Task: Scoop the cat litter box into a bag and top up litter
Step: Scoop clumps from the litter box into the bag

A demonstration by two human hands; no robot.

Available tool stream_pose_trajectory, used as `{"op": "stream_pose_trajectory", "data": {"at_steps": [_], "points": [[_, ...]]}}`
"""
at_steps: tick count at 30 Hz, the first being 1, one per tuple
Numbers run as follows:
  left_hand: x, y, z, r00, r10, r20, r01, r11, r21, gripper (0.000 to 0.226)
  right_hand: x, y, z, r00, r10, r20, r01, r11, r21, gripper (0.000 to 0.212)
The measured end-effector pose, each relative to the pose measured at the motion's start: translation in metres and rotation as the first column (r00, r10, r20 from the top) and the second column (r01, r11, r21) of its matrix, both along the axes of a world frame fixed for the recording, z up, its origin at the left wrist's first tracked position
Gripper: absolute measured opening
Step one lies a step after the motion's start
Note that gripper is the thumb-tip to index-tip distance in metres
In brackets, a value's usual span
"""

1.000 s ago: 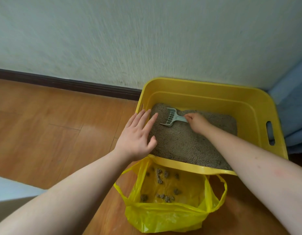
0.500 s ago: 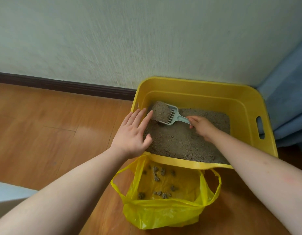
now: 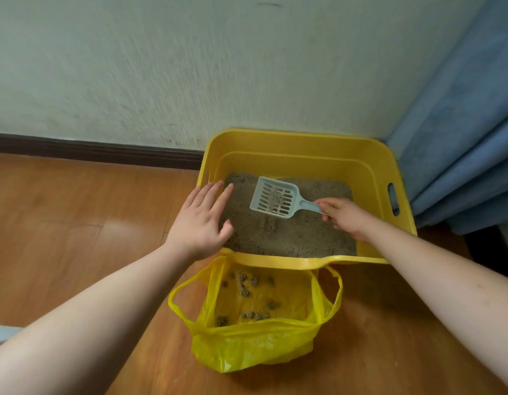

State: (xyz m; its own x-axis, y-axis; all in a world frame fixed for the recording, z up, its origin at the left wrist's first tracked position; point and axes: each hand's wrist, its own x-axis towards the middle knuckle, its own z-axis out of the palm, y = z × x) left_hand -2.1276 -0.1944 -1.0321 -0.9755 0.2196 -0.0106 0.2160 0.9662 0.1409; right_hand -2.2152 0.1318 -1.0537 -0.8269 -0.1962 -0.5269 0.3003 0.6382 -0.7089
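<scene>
A yellow litter box holds grey-brown litter and stands against the wall. My right hand grips the handle of a pale blue slotted scoop, held above the litter with a small clump in it. My left hand lies flat with fingers spread on the box's left rim. A yellow plastic bag sits open on the floor just in front of the box, with several grey clumps inside.
The wooden floor stretches to the left. A pale wall with a dark skirting board runs behind the box. A blue curtain hangs at the right, touching the box's corner.
The scoop dug into the litter at the back left, lifted heaped, and the loose litter has sifted out, leaving a small clump. My left hand has stayed on the rim.
</scene>
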Motion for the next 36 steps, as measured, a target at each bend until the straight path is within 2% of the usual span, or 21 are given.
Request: {"op": "stream_pose_trajectory", "data": {"at_steps": [7,16,20,25,28,33,35,36], "points": [[0.0,0.0,-0.002,1.0,0.0,0.0,0.0,1.0,-0.01,0.074,0.017,0.011,0.015,0.999,0.041,-0.021,-0.039,0.998,0.053,0.027],[-0.001,-0.001,-0.002,1.0,-0.003,-0.001,0.003,1.0,-0.007,0.073,0.05,0.017,0.054,0.996,-0.004,-0.084,0.005,1.0,0.011,0.025],[-0.001,-0.001,-0.001,1.0,-0.007,0.002,0.008,1.0,-0.008,0.074,0.082,0.01,0.078,0.998,-0.069,-0.004,0.068,0.987,-0.144,0.024],[-0.002,-0.001,-0.002,1.0,-0.007,-0.01,0.007,1.0,-0.002,0.074,0.117,0.01,0.093,0.998,-0.053,0.029,0.057,0.98,-0.189,0.025],[-0.002,-0.001,-0.002,1.0,-0.011,-0.02,0.011,1.0,0.003,0.073,0.137,0.005,0.086,0.999,0.025,0.043,-0.018,0.987,-0.158,0.024],[-0.001,-0.001,-0.001,0.999,-0.015,-0.03,0.016,1.0,0.013,0.073,0.173,-0.012,0.051,0.975,0.195,0.107,-0.194,0.981,-0.015,0.023],[-0.001,-0.001,-0.001,0.999,-0.018,-0.027,0.018,1.0,0.013,0.072,0.183,-0.02,0.037,0.972,0.147,0.183,-0.143,0.989,-0.036,0.025],[-0.001,-0.001,-0.001,1.0,-0.017,-0.025,0.017,1.0,0.011,0.072,0.185,-0.024,0.031,0.958,0.069,0.278,-0.045,0.995,-0.091,0.025]]}}
